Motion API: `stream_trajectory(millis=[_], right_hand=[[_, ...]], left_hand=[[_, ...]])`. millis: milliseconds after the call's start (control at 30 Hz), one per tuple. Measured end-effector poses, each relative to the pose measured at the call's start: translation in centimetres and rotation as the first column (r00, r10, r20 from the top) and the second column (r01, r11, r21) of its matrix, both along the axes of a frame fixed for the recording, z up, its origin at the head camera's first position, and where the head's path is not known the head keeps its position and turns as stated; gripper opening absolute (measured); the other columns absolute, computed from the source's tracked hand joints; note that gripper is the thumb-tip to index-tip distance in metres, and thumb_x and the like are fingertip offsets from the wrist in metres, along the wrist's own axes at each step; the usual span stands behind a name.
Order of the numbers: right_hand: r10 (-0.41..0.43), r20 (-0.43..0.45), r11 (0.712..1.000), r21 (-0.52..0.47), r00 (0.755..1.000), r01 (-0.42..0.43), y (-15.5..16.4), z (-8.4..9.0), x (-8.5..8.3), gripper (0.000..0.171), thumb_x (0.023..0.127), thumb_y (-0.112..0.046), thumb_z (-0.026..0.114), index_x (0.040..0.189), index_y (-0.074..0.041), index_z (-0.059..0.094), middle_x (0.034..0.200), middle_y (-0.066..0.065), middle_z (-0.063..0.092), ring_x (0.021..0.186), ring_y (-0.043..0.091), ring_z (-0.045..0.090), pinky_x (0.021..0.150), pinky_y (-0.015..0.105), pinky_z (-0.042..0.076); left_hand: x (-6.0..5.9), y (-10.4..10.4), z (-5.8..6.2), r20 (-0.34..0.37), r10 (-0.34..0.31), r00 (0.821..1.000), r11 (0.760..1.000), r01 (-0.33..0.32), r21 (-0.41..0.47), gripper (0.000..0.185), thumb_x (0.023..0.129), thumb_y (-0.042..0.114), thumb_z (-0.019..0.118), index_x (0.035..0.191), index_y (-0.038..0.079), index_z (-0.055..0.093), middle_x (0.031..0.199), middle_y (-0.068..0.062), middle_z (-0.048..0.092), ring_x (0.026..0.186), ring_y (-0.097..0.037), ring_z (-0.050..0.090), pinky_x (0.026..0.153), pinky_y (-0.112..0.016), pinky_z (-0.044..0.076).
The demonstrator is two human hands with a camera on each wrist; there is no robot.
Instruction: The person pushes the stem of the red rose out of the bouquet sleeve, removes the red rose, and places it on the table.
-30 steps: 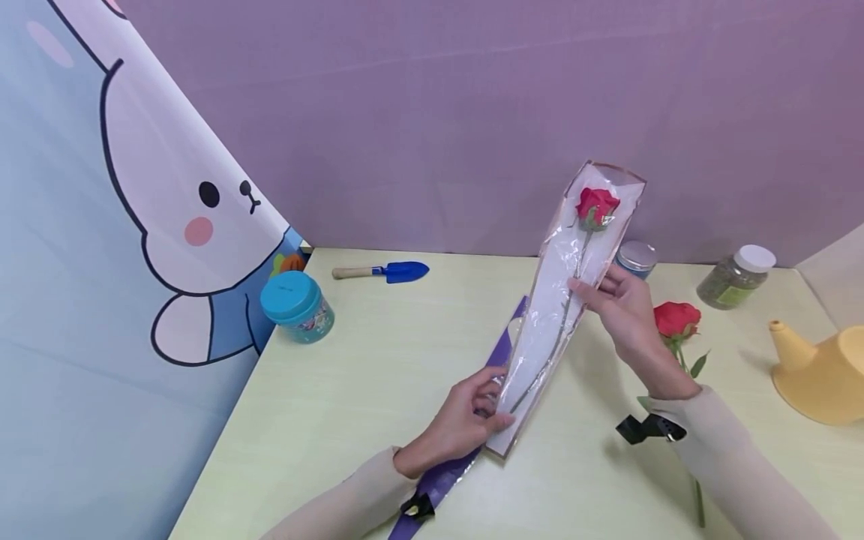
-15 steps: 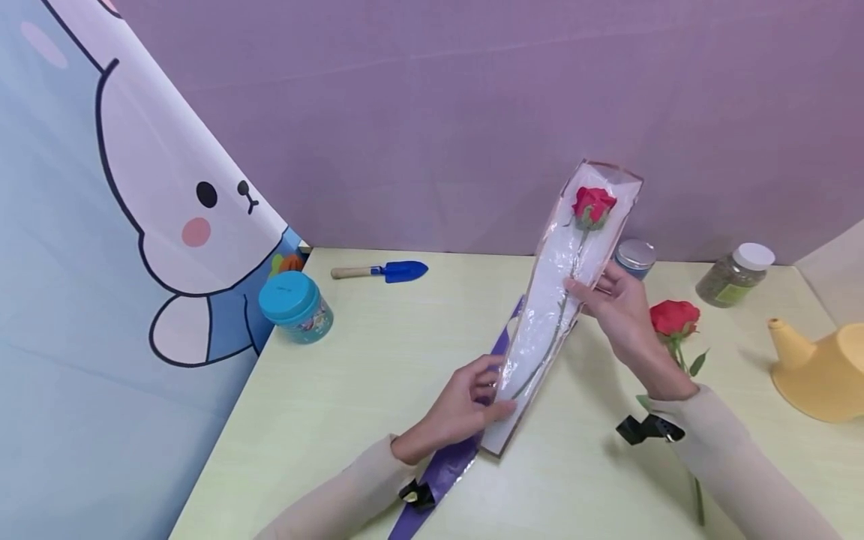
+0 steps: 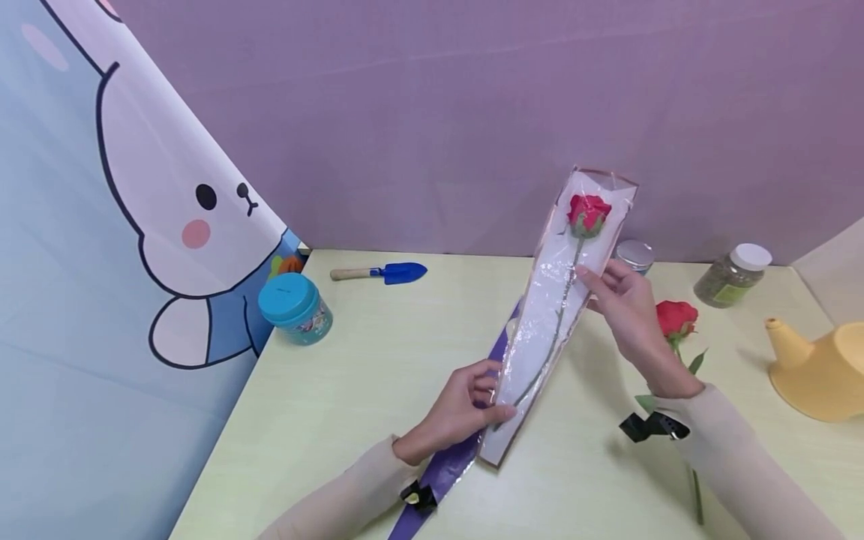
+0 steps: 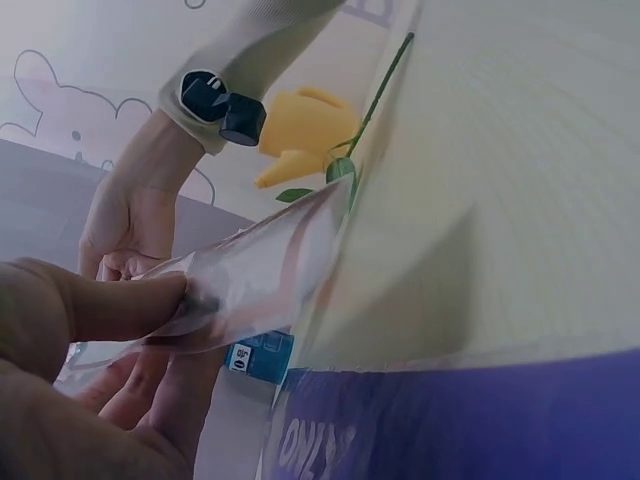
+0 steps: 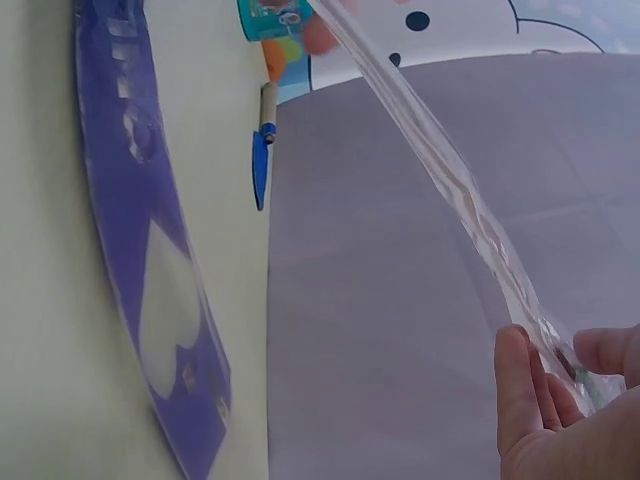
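Note:
Between both hands, a red rose (image 3: pixel 589 216) lies in a long clear flower sleeve (image 3: pixel 536 330) with a white backing, tilted with the bloom up and to the right. My left hand (image 3: pixel 459 409) pinches the sleeve near its lower end, thumb on the front and fingers behind. Higher up, my right hand (image 3: pixel 628 319) grips the right edge, its thumb on the front by the stem. On the table beneath lies a purple sleeve (image 5: pixel 150 200) with white lettering and a heart-shaped window. A second red rose (image 3: pixel 676 319) lies partly hidden under the right forearm.
A teal-lidded jar (image 3: pixel 295 307) stands at the table's left edge, near a small blue trowel (image 3: pixel 403 273). Behind the right hand is a silver-lidded jar (image 3: pixel 634 256). A white-capped jar (image 3: pixel 732 276) and a yellow watering can (image 3: pixel 820 371) stand on the right.
The sleeved rose has shifted slightly left and its top has dropped a little. Both hands keep hold of it; the right thumb sits slightly higher beside the stem than half a second ago.

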State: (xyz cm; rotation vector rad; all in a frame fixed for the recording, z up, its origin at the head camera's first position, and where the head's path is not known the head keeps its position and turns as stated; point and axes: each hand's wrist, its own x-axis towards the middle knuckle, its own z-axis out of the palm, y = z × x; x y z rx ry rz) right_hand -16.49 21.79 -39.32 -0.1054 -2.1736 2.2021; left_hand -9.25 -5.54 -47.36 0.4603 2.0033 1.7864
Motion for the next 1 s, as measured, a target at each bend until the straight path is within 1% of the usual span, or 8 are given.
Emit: stream_trajectory(millis=[67, 133, 233, 300, 500, 667, 833, 1000], right_hand=[[-0.005, -0.002, 1.000, -0.015, 1.000, 0.005, 0.2, 0.2, -0.1, 0.066, 0.100, -0.027, 0.070, 0.154, 0.002, 0.045, 0.105, -0.021, 0.075, 0.090, -0.005, 0.073, 0.076, 0.015, 0.060], [-0.010, 0.001, 0.999, -0.043, 1.000, 0.010, 0.3, 0.3, -0.2, 0.068, 0.100, -0.026, 0.072, 0.155, 0.002, 0.044, 0.104, -0.020, 0.076, 0.090, -0.004, 0.074, 0.076, 0.015, 0.060], [-0.022, 0.005, 0.997, -0.077, 1.000, 0.022, 0.4, 0.6, -0.4, 0.067, 0.099, -0.024, 0.073, 0.154, 0.003, 0.045, 0.101, -0.020, 0.077, 0.089, -0.003, 0.074, 0.076, 0.016, 0.061], [-0.030, 0.007, 0.996, -0.080, 1.000, 0.031, 0.4, 0.8, -0.4, 0.065, 0.098, -0.024, 0.074, 0.151, 0.002, 0.048, 0.100, -0.020, 0.078, 0.088, -0.002, 0.075, 0.077, 0.016, 0.061], [-0.039, 0.014, 0.997, -0.059, 0.999, 0.040, 0.2, 1.1, -0.3, 0.060, 0.095, -0.027, 0.077, 0.145, -0.002, 0.054, 0.100, -0.019, 0.078, 0.089, -0.001, 0.075, 0.078, 0.017, 0.061], [-0.031, 0.017, 0.998, -0.056, 0.999, 0.032, 0.0, 0.9, -0.2, 0.057, 0.095, -0.025, 0.078, 0.143, -0.003, 0.056, 0.099, -0.021, 0.079, 0.087, -0.001, 0.075, 0.076, 0.017, 0.061], [-0.023, 0.040, 1.000, 0.011, 0.999, 0.023, -0.5, 0.5, -0.2, 0.052, 0.094, -0.023, 0.079, 0.139, -0.005, 0.059, 0.095, -0.024, 0.077, 0.082, -0.002, 0.074, 0.072, 0.018, 0.062], [-0.012, 0.037, 0.999, 0.035, 0.999, 0.010, -0.7, 0.5, -0.1, 0.062, 0.095, -0.022, 0.077, 0.148, 0.000, 0.052, 0.096, -0.025, 0.076, 0.081, -0.002, 0.074, 0.071, 0.019, 0.062]], left_hand=[[0.1, 0.0, 0.0, 0.009, 0.000, 1.000, 1.000, 0.000, 0.006, 0.055, 0.085, -0.002, 0.080, 0.135, -0.001, 0.059, 0.106, -0.027, 0.076, 0.074, 0.001, 0.065, 0.068, -0.016, 0.055], [0.2, 0.1, -0.1, 0.014, -0.004, 1.000, 1.000, 0.004, 0.018, 0.054, 0.083, -0.004, 0.080, 0.134, -0.002, 0.060, 0.093, -0.019, 0.073, 0.070, 0.002, 0.061, 0.066, -0.015, 0.053], [0.4, 0.2, -0.3, 0.025, -0.013, 1.000, 0.999, 0.012, 0.042, 0.050, 0.082, -0.006, 0.080, 0.129, -0.005, 0.061, 0.080, -0.003, 0.061, 0.066, 0.003, 0.053, 0.063, -0.014, 0.048], [0.5, 0.3, -0.5, 0.030, -0.022, 0.999, 0.999, 0.021, 0.040, 0.048, 0.082, -0.005, 0.081, 0.126, -0.006, 0.062, 0.080, 0.004, 0.055, 0.065, 0.003, 0.050, 0.063, -0.013, 0.047], [0.8, 0.5, -0.8, 0.045, -0.016, 0.999, 0.999, 0.015, 0.031, 0.040, 0.081, -0.004, 0.082, 0.118, -0.005, 0.067, 0.082, 0.007, 0.061, 0.068, 0.003, 0.056, 0.066, -0.013, 0.050], [0.8, 0.3, -0.8, 0.022, 0.008, 1.000, 1.000, -0.009, 0.015, 0.036, 0.081, -0.003, 0.084, 0.113, -0.004, 0.070, 0.083, 0.003, 0.064, 0.068, 0.002, 0.058, 0.066, -0.013, 0.051], [0.8, 0.2, -0.6, -0.037, 0.005, 0.999, 1.000, -0.004, 0.009, 0.033, 0.082, -0.001, 0.084, 0.112, -0.005, 0.069, 0.086, -0.018, 0.069, 0.067, 0.002, 0.059, 0.065, -0.014, 0.051], [0.7, 0.3, -0.5, -0.042, 0.011, 0.999, 0.999, -0.010, 0.031, 0.035, 0.083, -0.002, 0.082, 0.115, -0.007, 0.070, 0.094, -0.032, 0.072, 0.068, 0.002, 0.063, 0.067, -0.014, 0.053]])
